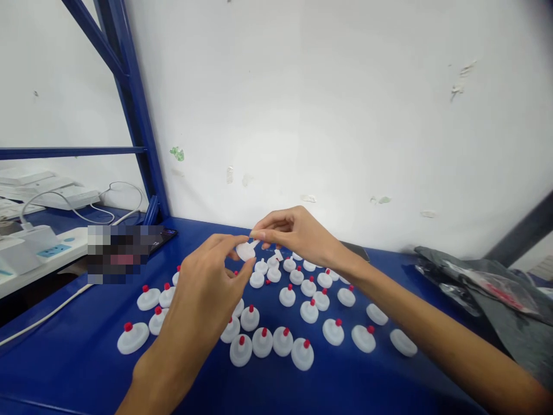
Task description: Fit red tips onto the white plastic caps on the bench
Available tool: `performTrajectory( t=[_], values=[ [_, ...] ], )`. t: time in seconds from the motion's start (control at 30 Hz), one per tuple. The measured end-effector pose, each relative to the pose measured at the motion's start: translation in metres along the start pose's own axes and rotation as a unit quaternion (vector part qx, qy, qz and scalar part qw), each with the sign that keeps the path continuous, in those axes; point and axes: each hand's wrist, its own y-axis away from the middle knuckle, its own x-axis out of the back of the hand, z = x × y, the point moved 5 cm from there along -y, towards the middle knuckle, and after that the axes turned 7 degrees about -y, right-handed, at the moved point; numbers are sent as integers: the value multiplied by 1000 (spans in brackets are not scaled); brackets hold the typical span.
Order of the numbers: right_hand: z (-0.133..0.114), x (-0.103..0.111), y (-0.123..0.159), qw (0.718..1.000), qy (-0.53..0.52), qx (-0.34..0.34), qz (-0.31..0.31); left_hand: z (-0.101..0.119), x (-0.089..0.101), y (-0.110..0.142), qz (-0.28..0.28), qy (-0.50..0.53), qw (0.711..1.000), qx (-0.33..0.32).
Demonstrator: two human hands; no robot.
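Note:
My left hand (213, 268) pinches a white round nozzle cap (246, 251) by its rim, raised above the blue table. The thumb and fingers of my right hand (289, 230) are closed at the tip of that cap's spout. Whether a small piece sits between those right fingertips is hidden. Below both hands stand several more white nozzle caps, many with red tips, such as a red-tipped cap (302, 354) near the front. Behind them, some white caps without red tips (257, 280) show bare spouts.
The blue table (181, 386) meets a white wall. On the left lie a power strip (56, 251), a white cable (47, 317) and a dark, partly pixelated flat object (162, 236). Grey bags (484, 288) lie at the right. A blue metal post (140, 109) rises at the back left.

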Motion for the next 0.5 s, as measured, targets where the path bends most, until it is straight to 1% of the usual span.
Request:
performTrajectory(
  t=[0.03,0.13,0.2,0.3,0.4,0.5],
  values=[
    [-1,1,5,1000,-19,-5,14,2,-1,1,-1,8,1000,0],
    [-2,7,14,998,-17,-20,54,6,-3,4,-2,28,1000,5],
    [-3,11,17,998,-7,-18,61,7,-5,5,-1,31,1000,6],
    [-5,13,21,998,5,-2,55,9,-6,7,2,25,1000,-2],
    [-5,13,22,999,-8,13,42,10,-5,8,15,24,999,-17],
    [-1,14,21,999,-52,0,0,13,-3,8,24,31,999,-31]
  ],
)
